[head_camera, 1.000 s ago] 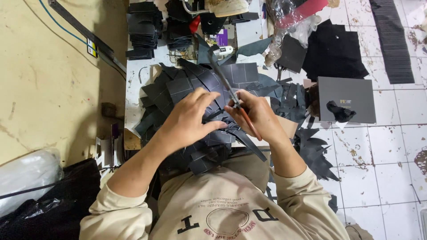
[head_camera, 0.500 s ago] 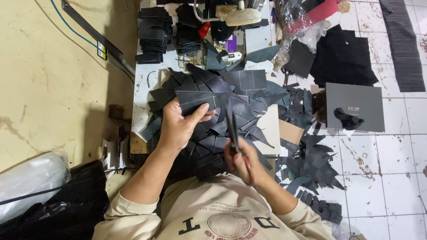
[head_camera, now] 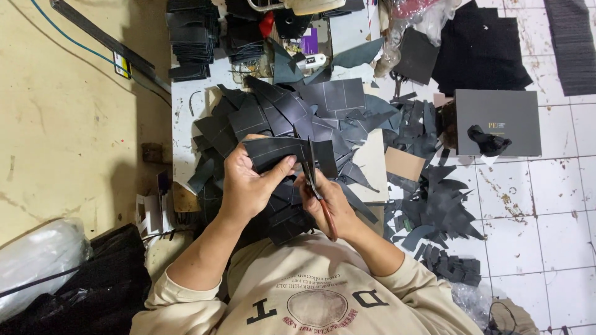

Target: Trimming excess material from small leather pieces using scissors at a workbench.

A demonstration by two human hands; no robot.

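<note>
**Fingers on the sheet, scissors partway into the cut**

Fingers of the left hand pinch the lower edge of a dark leather-like sheet, held flat just above the pile at frame centre. Right hand is clenched round scissors with reddish-brown handles; the blades run up into the sheet's right part, jaws nearly closed as far as I can tell.

Left to right:
- Far left: yellowish floor, a blue cable, black bags at lower left.
- Upper left of the tabletop: neat stacks of small black cut pieces. Reads as finished output.
- Centre: big loose heap of dark sheets, many with pale ruled lines. Reads as stock yet to trim, so my guess is well under half done.
- Right: offcuts strewn on the tiled floor, a grey box, black fabric at upper right.

Held sheet: roughly rectangular, matte charcoal, thin pale line along its top, stiff enough to hold its shape without drooping. Cut in hand is unfinished; the right strip is still attached.
</note>
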